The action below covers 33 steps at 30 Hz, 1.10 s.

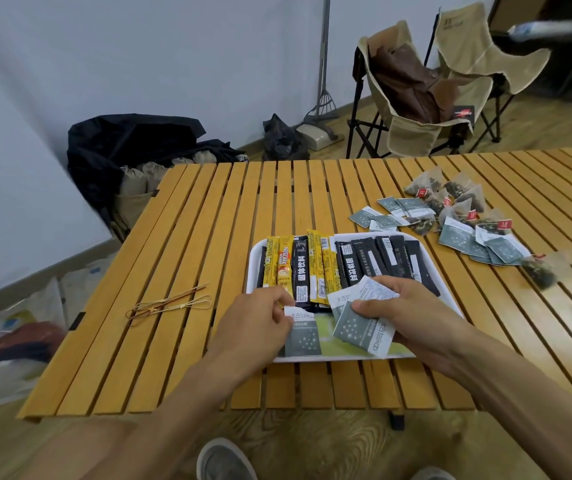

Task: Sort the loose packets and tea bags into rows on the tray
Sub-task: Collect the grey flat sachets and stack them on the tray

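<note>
Tray (449, 292) holds stick packets (315, 268); both hands' fingers (369, 304) pinch grey sachets (357, 327).

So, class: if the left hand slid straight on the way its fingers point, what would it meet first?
The left hand already pinches a grey sugar packet on the tray. Its fingers point right, so it would probably meet the grey packets gripped by the right hand first, though depth is unclear.

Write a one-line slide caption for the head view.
Left hand places a grey sugar packet on the tray while right hand holds more.
</note>
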Each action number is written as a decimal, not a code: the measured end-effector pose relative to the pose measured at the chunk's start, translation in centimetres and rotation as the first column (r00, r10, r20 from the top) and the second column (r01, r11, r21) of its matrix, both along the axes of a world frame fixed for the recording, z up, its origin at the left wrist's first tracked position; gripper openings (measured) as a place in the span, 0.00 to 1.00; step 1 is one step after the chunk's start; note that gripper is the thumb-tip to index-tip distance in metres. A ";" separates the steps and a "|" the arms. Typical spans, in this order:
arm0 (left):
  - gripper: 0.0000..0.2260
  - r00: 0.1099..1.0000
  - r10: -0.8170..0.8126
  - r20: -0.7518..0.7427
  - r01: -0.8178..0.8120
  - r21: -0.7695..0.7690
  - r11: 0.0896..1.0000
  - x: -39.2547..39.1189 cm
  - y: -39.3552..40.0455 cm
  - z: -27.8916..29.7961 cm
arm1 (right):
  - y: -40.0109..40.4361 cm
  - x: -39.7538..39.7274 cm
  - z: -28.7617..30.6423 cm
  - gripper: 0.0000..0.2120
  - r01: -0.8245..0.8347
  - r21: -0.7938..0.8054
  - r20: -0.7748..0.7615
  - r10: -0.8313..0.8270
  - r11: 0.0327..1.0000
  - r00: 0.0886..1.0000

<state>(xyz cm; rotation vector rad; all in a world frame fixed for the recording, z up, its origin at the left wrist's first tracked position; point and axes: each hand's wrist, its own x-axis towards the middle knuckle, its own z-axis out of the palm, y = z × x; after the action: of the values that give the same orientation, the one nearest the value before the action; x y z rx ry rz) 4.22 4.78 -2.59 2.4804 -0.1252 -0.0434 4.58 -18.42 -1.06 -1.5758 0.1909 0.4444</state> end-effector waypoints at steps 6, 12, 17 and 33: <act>0.06 0.992 -0.084 0.094 0.066 0.177 0.982 -0.1 -0.3 -0.2 | 0.2 -0.1 -0.4 0.10 0.023 0.030 -0.010 -0.022 0.999 1.000; 0.05 0.987 -0.105 0.125 0.071 0.246 0.967 -0.1 -0.1 -0.3 | 0.5 -0.1 -0.5 0.14 0.021 0.024 -0.028 -0.020 1.000 0.999; 0.01 0.972 -0.094 0.215 0.089 0.034 0.995 -0.7 -0.7 0.0 | 0.9 -0.5 -0.3 0.17 -0.006 0.066 -0.028 0.008 0.998 1.000; 0.06 0.999 0.042 -0.012 -0.043 -0.161 0.986 0.8 -1.0 0.2 | -0.3 0.3 0.3 0.09 0.114 -0.049 0.025 -0.113 0.992 0.993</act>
<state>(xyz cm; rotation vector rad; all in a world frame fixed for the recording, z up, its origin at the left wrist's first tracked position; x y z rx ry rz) 5.00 3.74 -2.36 2.3197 -0.0693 -0.0247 4.84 -18.69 -0.77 -1.6100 0.2749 0.3353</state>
